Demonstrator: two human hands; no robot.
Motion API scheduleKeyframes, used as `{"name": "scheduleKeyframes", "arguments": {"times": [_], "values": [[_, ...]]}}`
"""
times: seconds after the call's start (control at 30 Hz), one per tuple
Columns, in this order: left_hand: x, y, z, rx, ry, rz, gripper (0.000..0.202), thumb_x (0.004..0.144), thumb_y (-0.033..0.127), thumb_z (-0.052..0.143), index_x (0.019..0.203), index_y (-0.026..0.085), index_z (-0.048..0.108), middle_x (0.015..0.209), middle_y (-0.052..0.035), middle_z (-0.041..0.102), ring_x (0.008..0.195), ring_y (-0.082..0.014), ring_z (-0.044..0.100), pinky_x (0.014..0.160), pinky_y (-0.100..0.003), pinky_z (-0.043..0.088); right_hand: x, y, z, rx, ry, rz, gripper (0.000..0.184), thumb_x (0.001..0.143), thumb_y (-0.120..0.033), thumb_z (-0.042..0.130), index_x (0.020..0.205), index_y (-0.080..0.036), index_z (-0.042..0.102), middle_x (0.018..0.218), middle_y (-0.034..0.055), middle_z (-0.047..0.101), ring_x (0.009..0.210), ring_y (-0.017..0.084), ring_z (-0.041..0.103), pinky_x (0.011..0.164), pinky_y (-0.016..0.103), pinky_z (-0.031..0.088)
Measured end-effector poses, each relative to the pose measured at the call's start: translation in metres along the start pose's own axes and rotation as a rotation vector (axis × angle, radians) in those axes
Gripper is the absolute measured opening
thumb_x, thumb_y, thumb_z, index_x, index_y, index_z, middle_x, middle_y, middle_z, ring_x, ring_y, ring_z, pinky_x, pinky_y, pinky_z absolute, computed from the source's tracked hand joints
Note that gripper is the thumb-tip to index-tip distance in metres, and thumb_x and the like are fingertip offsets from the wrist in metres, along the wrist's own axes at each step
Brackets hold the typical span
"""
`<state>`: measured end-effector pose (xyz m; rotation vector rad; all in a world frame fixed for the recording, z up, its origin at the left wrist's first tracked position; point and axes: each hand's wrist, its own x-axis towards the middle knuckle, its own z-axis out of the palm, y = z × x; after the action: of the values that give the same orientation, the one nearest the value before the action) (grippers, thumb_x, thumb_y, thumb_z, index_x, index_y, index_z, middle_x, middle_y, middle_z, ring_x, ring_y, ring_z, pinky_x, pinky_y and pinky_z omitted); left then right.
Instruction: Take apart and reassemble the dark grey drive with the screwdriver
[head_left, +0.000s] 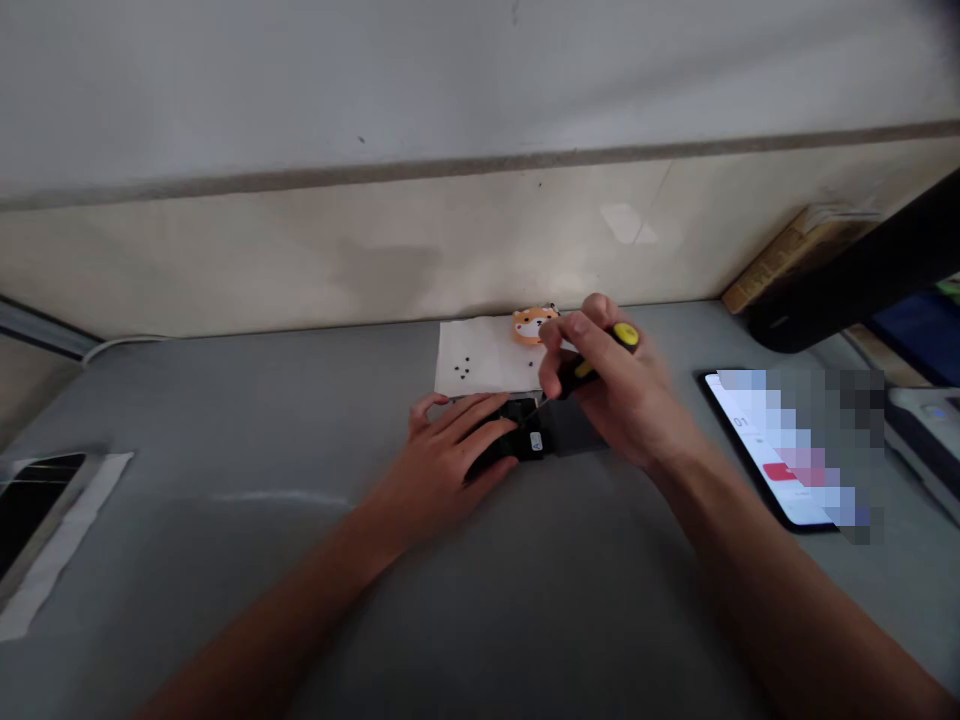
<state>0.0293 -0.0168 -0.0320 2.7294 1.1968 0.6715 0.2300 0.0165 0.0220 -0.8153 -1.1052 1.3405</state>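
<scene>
A small black electronic device (534, 420) with a white label lies on the grey desk; its exact kind cannot be told. My left hand (461, 440) holds it down from the left, fingers stretched across its top and thumb along its near edge, covering much of it. Between the fingers of my right hand (611, 385) is a screwdriver (581, 370) with a black and yellow handle, tilted. Its thin shaft points down and left to the device, near my left index fingertip. Several tiny dark screws (463, 369) rest on a white paper (480, 340) just behind the device.
An orange and white animal-face item (529, 325) sits on the paper. To the right lie a lit phone (750, 440), a dark cylinder (847, 270) and a book (772, 260). A dark-screened object (37, 500) is at far left. The wall (300, 260) bounds the desk behind.
</scene>
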Motion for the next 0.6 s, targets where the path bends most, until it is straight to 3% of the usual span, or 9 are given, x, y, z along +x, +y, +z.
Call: {"name": "scheduleKeyframes", "arguments": {"times": [0.13, 0.27, 0.37, 0.5, 0.6], "values": [[0.0004, 0.0002, -0.0002, -0.005, -0.003, -0.004, 0.024, 0.106, 0.036, 0.049, 0.119, 0.023, 0.064, 0.140, -0.0095, 0.066, 0.128, -0.0249, 0.063, 0.114, -0.047, 0.030, 0.0018, 0.0026, 0.0039, -0.018, 0.021, -0.045, 0.051, 0.084, -0.058, 0.073, 0.073, -0.025, 0.037, 0.060, -0.0093, 0.032, 0.046, 0.007, 0.029, 0.043, 0.023, 0.031], [-0.0002, -0.0007, 0.0010, 0.004, -0.003, 0.010, 0.027, 0.107, 0.037, 0.047, 0.123, 0.023, 0.064, 0.143, -0.0097, 0.064, 0.128, -0.0250, 0.062, 0.116, -0.047, 0.028, 0.0050, 0.0002, 0.0053, -0.011, 0.026, -0.050, 0.045, 0.091, -0.069, 0.055, 0.080, -0.025, 0.054, 0.060, -0.0050, 0.038, 0.053, 0.012, 0.044, 0.048, 0.027, 0.038], [-0.0009, -0.0015, 0.0017, 0.013, 0.003, 0.027, 0.028, 0.108, 0.037, 0.046, 0.123, 0.024, 0.065, 0.144, -0.0097, 0.063, 0.130, -0.0253, 0.061, 0.116, -0.048, 0.028, 0.0057, -0.0008, 0.0037, 0.004, 0.007, -0.041, 0.041, 0.092, -0.065, 0.056, 0.086, -0.025, 0.061, 0.068, -0.0011, 0.050, 0.067, 0.016, 0.058, 0.057, 0.029, 0.046], [-0.0013, -0.0014, 0.0009, 0.021, -0.016, 0.024, 0.030, 0.108, 0.038, 0.044, 0.123, 0.024, 0.066, 0.146, -0.0096, 0.061, 0.131, -0.0257, 0.060, 0.117, -0.048, 0.029, 0.0029, 0.0005, 0.0019, 0.070, 0.023, -0.027, 0.039, 0.082, -0.060, 0.073, 0.080, -0.025, 0.056, 0.082, -0.0002, 0.058, 0.081, 0.016, 0.064, 0.069, 0.030, 0.051], [-0.0012, -0.0008, 0.0003, 0.022, -0.021, 0.017, 0.030, 0.108, 0.038, 0.044, 0.122, 0.024, 0.067, 0.147, -0.0099, 0.060, 0.132, -0.0254, 0.060, 0.117, -0.047, 0.030, 0.0004, -0.0003, 0.0034, 0.107, 0.039, 0.017, 0.049, 0.073, -0.052, 0.084, 0.074, -0.024, 0.044, 0.080, -0.0032, 0.058, 0.072, 0.013, 0.063, 0.065, 0.027, 0.050]]}}
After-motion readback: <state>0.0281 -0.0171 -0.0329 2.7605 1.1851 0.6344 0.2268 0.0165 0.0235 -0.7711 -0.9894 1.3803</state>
